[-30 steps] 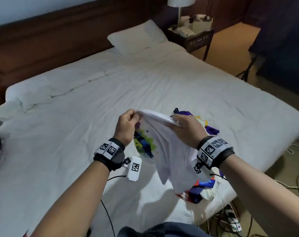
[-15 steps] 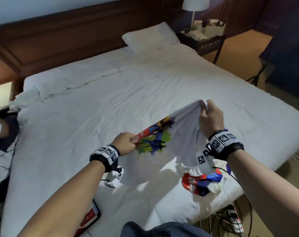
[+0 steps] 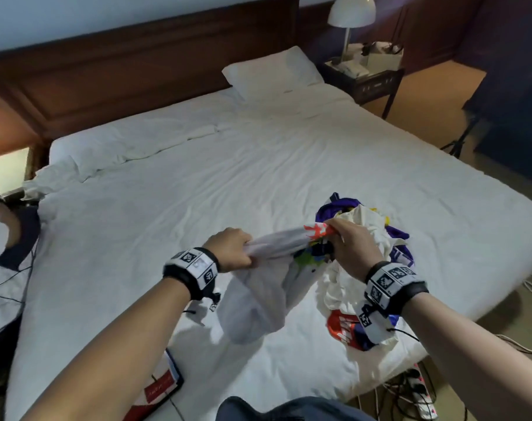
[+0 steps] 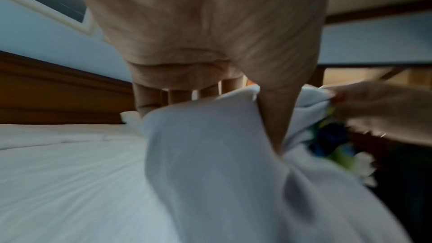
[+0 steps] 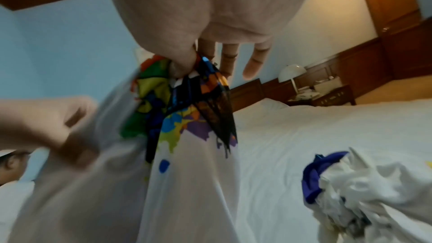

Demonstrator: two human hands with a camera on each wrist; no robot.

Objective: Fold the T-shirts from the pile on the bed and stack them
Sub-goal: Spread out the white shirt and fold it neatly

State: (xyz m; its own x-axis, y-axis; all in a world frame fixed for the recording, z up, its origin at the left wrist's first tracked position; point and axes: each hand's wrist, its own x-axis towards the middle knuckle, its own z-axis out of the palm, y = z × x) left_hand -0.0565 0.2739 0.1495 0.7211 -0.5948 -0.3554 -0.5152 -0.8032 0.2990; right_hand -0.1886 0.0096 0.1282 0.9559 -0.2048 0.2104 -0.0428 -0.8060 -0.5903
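Hands drawn closer than before, left hand (image 3: 231,249) and right hand (image 3: 351,247) each pinching the bunched white T-shirt (image 3: 271,281), pile (image 3: 377,268) just right.

Pinching printed part of white T-shirt (image 5: 187,182) w/ right hand (image 5: 198,16), thumb vs index, other fingers (image 5: 252,66) sticking out straight. Gripping plain cloth at frame's left w/ left hand (image 5: 42,127), blurred. Lying crumpled on bed (image 5: 315,127) nearby: pile (image 5: 350,188) of shirts. Standing beyond: lamp (image 5: 292,73) on nightstand (image 5: 327,97).
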